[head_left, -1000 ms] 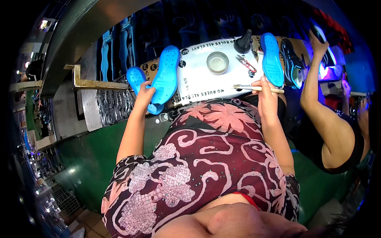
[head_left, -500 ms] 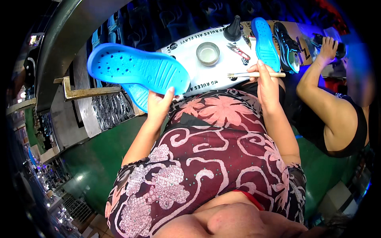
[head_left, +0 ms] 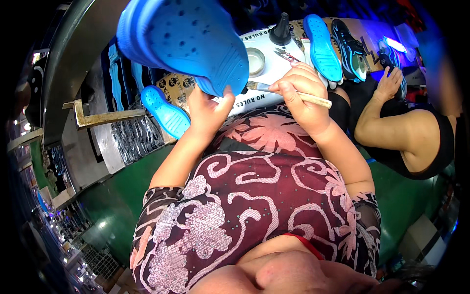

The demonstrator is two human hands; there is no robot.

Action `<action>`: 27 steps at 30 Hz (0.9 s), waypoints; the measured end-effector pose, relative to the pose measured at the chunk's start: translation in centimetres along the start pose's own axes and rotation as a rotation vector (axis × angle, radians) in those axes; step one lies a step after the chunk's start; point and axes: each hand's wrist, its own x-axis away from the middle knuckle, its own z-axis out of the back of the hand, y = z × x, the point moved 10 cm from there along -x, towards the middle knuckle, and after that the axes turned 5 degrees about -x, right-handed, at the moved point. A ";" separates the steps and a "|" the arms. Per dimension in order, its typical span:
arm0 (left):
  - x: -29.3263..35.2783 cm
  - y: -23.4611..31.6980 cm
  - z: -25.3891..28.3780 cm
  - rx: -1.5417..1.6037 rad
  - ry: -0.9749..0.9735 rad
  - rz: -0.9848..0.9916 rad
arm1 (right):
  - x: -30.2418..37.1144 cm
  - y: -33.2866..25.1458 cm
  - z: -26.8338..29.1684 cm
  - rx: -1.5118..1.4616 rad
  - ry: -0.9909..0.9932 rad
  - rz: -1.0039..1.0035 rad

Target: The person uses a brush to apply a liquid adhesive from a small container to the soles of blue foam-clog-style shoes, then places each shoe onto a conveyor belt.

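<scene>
My left hand [head_left: 209, 109] grips a blue shoe sole [head_left: 183, 39] by its near end, tilted up so its holed and ridged face shows. In my right hand [head_left: 303, 95] is a paintbrush [head_left: 313, 99] with a pale wooden handle. Its dark bristles come close to the sole's right edge; whether they touch it I cannot tell. Behind them, a round bowl [head_left: 263, 62] of pale liquid is partly covered by the sole. Red-handled snips [head_left: 286, 55] lie to the right of the bowl.
A second blue sole [head_left: 165, 113] lies at the left, a third [head_left: 323, 49] at the right beside a black shoe [head_left: 348, 49]. A dark cone [head_left: 280, 30] stands on the white sheet [head_left: 254, 100]. At the right, a co-worker's arm [head_left: 389, 122] reaches toward another shoe.
The held sole has risen and tilted up, uncovering the sole at the left. My right hand and the brush have moved left toward it. The co-worker's hand has shifted.
</scene>
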 end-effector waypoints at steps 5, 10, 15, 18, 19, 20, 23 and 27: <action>0.1 1.4 -0.3 -0.128 0.007 -0.178 | -0.4 -0.1 -0.4 0.045 -0.023 0.003; 0.0 1.3 -0.7 -0.194 -0.037 -0.152 | -1.2 -0.6 -2.2 0.081 -0.089 0.061; -0.2 1.5 -0.5 -0.237 -0.050 -0.160 | -1.7 -0.9 -2.4 0.173 -0.105 0.060; -0.3 1.6 -0.3 -0.239 -0.053 -0.186 | -2.2 -0.6 -1.8 0.197 -0.084 -0.012; -0.3 1.7 -0.4 -0.239 -0.052 -0.198 | -2.2 -0.9 -1.9 0.174 -0.080 0.028; -0.2 1.6 -0.4 -0.233 -0.048 -0.192 | -2.2 -1.1 -2.2 0.152 -0.076 0.068; -0.1 1.7 -0.3 -0.233 -0.033 -0.189 | -2.0 -1.5 -3.1 0.168 -0.096 0.123; -0.1 1.7 -0.1 -0.251 -0.025 -0.169 | -2.0 -0.7 -2.6 0.210 -0.098 0.070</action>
